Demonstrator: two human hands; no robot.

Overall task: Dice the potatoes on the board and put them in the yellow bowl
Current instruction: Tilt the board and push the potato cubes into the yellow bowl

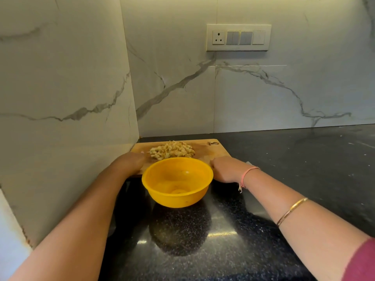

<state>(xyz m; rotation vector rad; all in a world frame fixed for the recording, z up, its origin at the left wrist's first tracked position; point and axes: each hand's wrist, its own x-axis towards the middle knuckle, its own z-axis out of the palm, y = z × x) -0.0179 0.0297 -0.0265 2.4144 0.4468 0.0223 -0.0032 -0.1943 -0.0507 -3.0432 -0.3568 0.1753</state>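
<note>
At a kitchen corner, a heap of diced potatoes (172, 152) lay on the far half of a wooden board (205, 151), not yet moved to the yellow bowl (162, 191). The bowl stood on the black speckled counter (284, 159) at the board's near edge, directly between the person's two hands. Whether it touched the board could not be told.

The right hand (225, 169) sat at the board's near right corner with its knuckles bent and fingers curled down over the edge, gripping the wood. The left hand (132, 163) rested on the near left corner, seen from the back, fingers pointing towards the potatoes. Its grasp could not be told from this angle.

A pink thread band (248, 172) circled the right wrist and a gold bangle (292, 210) the forearm above a maroon sleeve (363, 260). Behind rose a veined marble wall (182, 78) with a switch panel (238, 37).
</note>
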